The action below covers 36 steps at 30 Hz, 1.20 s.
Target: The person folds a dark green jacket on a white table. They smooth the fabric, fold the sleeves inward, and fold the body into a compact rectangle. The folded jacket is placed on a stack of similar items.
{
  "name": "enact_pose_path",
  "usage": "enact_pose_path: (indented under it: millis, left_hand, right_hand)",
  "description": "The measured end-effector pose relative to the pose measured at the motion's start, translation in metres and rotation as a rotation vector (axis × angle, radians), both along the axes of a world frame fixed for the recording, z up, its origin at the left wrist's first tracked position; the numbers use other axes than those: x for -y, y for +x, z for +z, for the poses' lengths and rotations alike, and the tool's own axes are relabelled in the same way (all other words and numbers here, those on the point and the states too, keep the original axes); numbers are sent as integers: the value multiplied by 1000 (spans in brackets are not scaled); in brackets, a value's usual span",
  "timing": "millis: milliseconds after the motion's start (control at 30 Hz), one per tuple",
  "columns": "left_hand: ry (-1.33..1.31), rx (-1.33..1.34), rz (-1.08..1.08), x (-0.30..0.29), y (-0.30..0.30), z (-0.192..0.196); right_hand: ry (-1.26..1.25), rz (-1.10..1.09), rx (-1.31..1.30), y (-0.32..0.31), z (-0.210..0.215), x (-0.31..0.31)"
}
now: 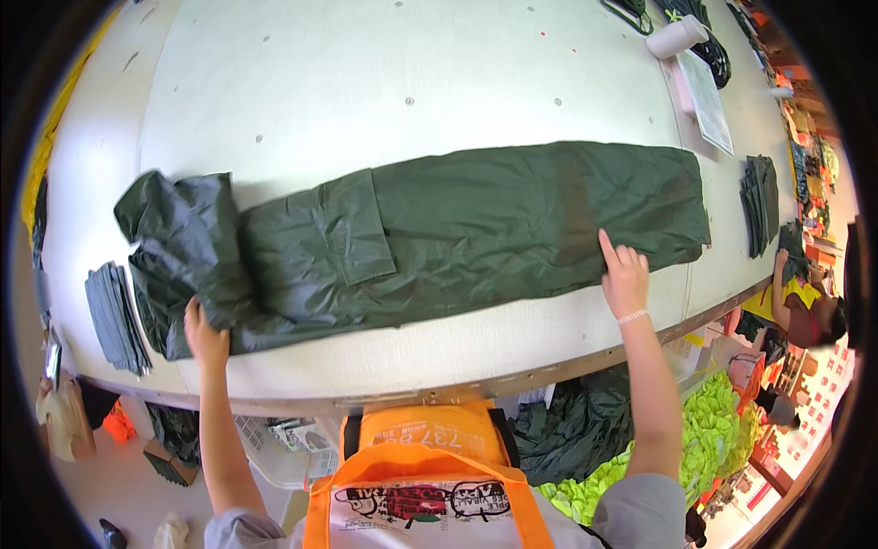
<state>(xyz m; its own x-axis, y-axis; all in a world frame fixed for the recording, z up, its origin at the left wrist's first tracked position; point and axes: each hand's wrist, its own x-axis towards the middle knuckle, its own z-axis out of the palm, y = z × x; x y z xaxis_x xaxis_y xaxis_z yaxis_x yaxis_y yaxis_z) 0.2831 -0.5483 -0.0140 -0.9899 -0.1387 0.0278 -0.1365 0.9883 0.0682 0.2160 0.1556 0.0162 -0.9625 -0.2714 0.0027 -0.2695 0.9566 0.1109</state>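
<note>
A long, dark green garment [466,224] of thin, slightly shiny cloth lies across the table, folded into a narrow strip. A squarish pocket-like panel [361,233] shows on it, and its left end is bunched and turned over. At that bunched end, my left hand [208,340] has its fingers and thumb closed on the lower edge of the cloth. Toward the other end, my right hand [626,277] rests on the near edge with the index finger stretched out and nothing held. Cloth hides some of the left fingertips.
Folded dark stacks lie at the table's left [117,316] and right [759,206]. A white cup [677,37] and a clipboard-like panel [706,105] are at the far right. Bright yellow-green cloth [704,430] is heaped below the front edge. A co-worker [805,306] is at the right.
</note>
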Motion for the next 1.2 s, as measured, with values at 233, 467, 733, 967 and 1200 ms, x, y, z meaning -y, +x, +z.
enact_pose_path:
  millis: [233,467,733,967,1200]
  left_hand:
    - [-26,-18,-1,-8,35,-13]
    - [107,75,29,-42,81,4]
    - [336,153,45,-38,79,46]
    - [349,256,61,-34,71,48]
    - [466,243,50,-18,80,40]
  right_hand:
    - [-40,-153,98,55,-40,-5]
    - [158,-335,521,48,5,-11]
    - [-454,258,186,-110,106,252]
    - [-223,503,69,-41,39,592]
    - [-1757,-70,923,-109,45,524]
